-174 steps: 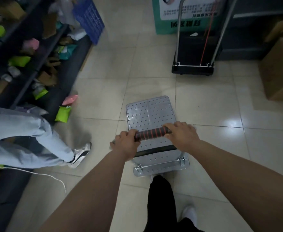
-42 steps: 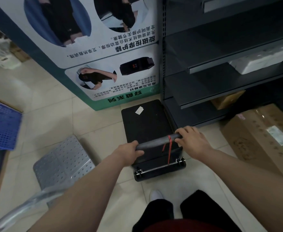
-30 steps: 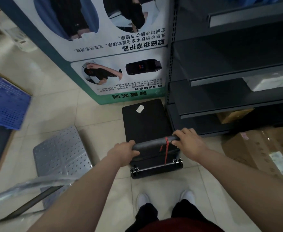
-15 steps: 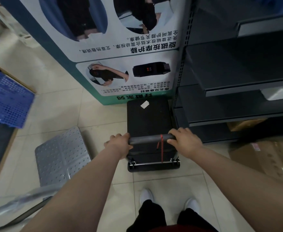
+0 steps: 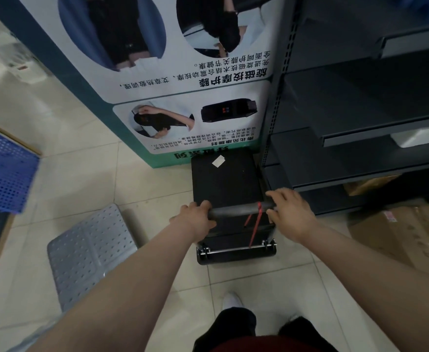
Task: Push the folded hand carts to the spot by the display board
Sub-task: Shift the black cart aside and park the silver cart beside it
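A black hand cart [image 5: 225,184] stands on the tiled floor with its front edge against the foot of the display board [image 5: 183,80], beside a dark shelf unit. Its grey handle bar [image 5: 236,210] carries a red string. My left hand [image 5: 195,219] grips the bar's left end. My right hand [image 5: 291,212] rests on the right end, thumb under the bar and fingers loosely over it. A grey perforated hand cart [image 5: 89,250] lies flat on the floor to the left, apart from my hands.
The dark metal shelf unit [image 5: 360,118] runs along the right. Cardboard boxes [image 5: 406,240] sit on the floor at lower right. A blue perforated crate [image 5: 2,171] leans at the left edge. My feet [image 5: 231,301] stand just behind the black cart.
The black cart has rolled forward until it meets the display board and has straightened beside the shelf. My right hand's fingers have loosened on the bar. The grey cart stays at the left.
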Action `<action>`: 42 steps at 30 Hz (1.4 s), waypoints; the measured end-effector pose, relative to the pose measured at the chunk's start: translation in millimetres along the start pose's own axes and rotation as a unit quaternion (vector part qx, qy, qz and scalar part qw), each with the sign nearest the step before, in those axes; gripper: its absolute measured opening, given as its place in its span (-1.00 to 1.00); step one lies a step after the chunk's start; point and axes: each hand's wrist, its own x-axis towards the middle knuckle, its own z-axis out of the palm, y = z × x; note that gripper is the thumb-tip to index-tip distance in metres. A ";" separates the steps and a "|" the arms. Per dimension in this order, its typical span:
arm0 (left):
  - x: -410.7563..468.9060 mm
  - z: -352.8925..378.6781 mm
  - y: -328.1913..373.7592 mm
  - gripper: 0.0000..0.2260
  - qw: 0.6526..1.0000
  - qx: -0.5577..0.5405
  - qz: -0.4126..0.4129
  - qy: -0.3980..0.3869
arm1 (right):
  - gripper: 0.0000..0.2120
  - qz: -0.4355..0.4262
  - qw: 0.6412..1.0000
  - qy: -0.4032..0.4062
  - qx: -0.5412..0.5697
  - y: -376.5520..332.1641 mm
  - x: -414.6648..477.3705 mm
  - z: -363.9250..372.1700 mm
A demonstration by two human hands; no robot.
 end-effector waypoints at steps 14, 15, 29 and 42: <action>-135.7 61.9 -51.4 -0.44 0.980 -0.054 -0.083 0.170 | -0.49 -0.202 0.978 -0.024 -0.052 -96.8 -62.7 23.4; -151.5 70.0 -63.1 -0.45 0.979 -0.046 -0.096 0.173 | -0.49 -0.216 0.974 -0.034 -0.051 -110.0 -70.3 29.9; -315.4 119.7 -312.3 -0.42 0.924 -0.053 -0.293 0.239 | -0.51 -0.355 0.925 -0.108 -0.086 -347.5 -129.2 123.0; -350.8 157.0 -504.0 -0.44 0.955 -0.104 -0.225 0.165 | -0.53 -0.306 0.932 -0.181 -0.073 -533.1 -151.2 227.7</action>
